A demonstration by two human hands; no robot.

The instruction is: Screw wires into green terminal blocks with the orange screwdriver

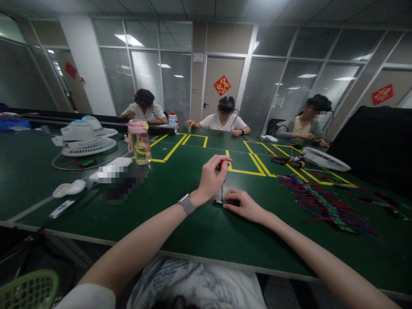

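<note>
My left hand [210,175] is closed around the red handle of a screwdriver [222,191], which stands almost upright. Its thin shaft runs down to a small green circuit board [219,201] lying on the table in front of me. From the right, the fingers of my right hand [246,207] pinch the end of this board, where red and dark wires show. The exact spot where the screwdriver tip meets the board is too small to make out. Behind the shaft shows a small orange spot that I cannot identify.
Many wired circuit boards [325,204] lie in a row at right, near a white fan part [326,159]. Left stand a pink-lidded bottle [140,143] and white fan heads [86,137]. Yellow tape [244,171] marks the green table. Several people sit opposite.
</note>
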